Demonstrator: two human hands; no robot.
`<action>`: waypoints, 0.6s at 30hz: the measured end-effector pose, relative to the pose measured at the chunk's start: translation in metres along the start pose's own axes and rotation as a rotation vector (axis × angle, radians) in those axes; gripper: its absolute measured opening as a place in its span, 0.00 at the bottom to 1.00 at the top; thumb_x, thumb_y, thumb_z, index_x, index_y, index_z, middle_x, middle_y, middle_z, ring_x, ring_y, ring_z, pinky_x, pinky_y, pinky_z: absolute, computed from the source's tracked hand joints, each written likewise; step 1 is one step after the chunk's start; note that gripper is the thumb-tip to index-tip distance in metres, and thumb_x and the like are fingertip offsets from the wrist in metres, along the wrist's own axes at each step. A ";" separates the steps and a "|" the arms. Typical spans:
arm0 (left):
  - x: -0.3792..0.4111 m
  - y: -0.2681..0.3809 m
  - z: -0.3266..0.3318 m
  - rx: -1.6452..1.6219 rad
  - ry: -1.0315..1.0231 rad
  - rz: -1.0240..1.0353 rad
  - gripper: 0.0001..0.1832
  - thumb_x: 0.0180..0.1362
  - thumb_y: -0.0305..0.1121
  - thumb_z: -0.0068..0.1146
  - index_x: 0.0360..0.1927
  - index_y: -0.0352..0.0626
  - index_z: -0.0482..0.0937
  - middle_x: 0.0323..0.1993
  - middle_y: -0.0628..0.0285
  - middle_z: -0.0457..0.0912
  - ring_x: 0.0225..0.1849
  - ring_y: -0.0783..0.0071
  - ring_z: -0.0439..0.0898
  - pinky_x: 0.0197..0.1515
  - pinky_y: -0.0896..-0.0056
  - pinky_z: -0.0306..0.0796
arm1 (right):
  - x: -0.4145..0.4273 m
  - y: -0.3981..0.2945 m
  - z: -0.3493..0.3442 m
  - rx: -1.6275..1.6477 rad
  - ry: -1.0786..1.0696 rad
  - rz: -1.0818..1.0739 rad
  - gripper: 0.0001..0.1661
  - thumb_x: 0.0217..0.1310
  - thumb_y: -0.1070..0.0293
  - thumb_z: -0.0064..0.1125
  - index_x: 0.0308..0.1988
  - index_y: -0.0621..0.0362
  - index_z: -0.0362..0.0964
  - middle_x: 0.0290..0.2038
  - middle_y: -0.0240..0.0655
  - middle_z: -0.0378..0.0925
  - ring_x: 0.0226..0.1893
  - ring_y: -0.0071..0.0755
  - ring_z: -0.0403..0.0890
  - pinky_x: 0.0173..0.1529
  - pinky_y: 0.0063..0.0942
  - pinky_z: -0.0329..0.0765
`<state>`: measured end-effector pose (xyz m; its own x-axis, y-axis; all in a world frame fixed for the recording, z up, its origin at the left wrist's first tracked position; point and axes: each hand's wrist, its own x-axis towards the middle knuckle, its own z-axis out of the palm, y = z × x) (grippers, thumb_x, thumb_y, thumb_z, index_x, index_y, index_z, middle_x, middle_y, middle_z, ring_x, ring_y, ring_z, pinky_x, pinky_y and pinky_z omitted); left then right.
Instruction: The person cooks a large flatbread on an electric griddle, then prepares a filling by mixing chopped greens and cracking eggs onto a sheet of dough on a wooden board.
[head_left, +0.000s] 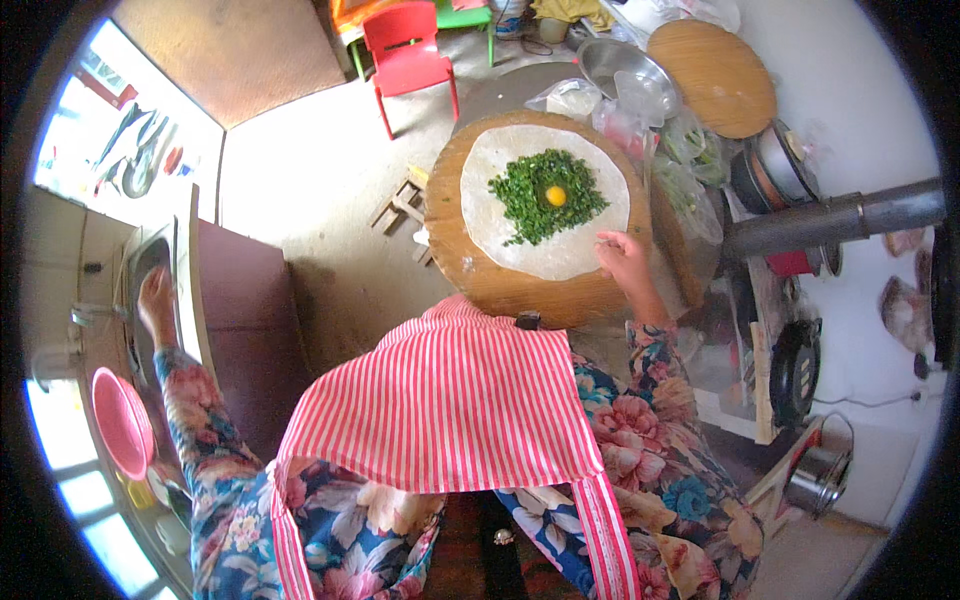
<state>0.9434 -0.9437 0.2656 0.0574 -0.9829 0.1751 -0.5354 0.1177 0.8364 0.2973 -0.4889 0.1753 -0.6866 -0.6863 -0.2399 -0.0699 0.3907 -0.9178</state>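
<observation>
A thin round sheet of dough (495, 232) lies on a round wooden board (450, 247) in front of me. Chopped green leaves (540, 161) are heaped on the dough, and a raw egg yolk (556, 196) sits among them. My right hand (622, 256) is at the near right edge of the dough with its fingers curled. Whether it touches the dough or holds anything, I cannot tell. Far to the left, my left hand (155, 292) reaches over a sink basin (142, 255), its fingers bunched together. What is in those fingers does not show.
A pink plastic basin (122, 424) stands at the left. Right of the board are plastic bags of greens (686, 187), a steel bowl (630, 75), another round board (712, 79) and a dark pipe (832, 225). A red chair (405, 52) stands beyond. My striped apron (442, 405) hangs before me.
</observation>
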 end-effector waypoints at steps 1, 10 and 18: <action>0.010 -0.007 -0.018 0.185 0.053 0.006 0.20 0.58 0.35 0.55 0.52 0.38 0.72 0.40 0.63 0.78 0.32 0.77 0.77 0.36 0.79 0.73 | -0.002 -0.004 0.006 0.014 0.011 -0.018 0.16 0.56 0.65 0.58 0.44 0.59 0.73 0.28 0.28 0.73 0.23 0.18 0.71 0.24 0.19 0.70; 0.071 -0.076 -0.003 -0.366 0.136 -0.235 0.21 0.63 0.36 0.40 0.57 0.36 0.66 0.49 0.54 0.73 0.47 0.65 0.75 0.50 0.67 0.72 | -0.031 -0.044 0.070 0.242 0.147 -0.069 0.16 0.58 0.62 0.56 0.41 0.63 0.73 0.21 0.27 0.72 0.18 0.19 0.70 0.22 0.22 0.68; 0.062 -0.060 0.174 -0.532 -0.443 -0.184 0.23 0.64 0.36 0.37 0.59 0.35 0.63 0.51 0.50 0.72 0.50 0.63 0.73 0.54 0.65 0.69 | -0.078 -0.066 0.138 0.373 0.223 0.004 0.19 0.59 0.57 0.55 0.38 0.63 0.75 0.27 0.33 0.75 0.22 0.22 0.75 0.23 0.23 0.71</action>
<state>0.8329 -1.0362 0.1357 -0.3006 -0.9454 -0.1257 -0.0595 -0.1129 0.9918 0.4557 -0.5454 0.2106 -0.8286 -0.5203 -0.2069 0.1712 0.1164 -0.9783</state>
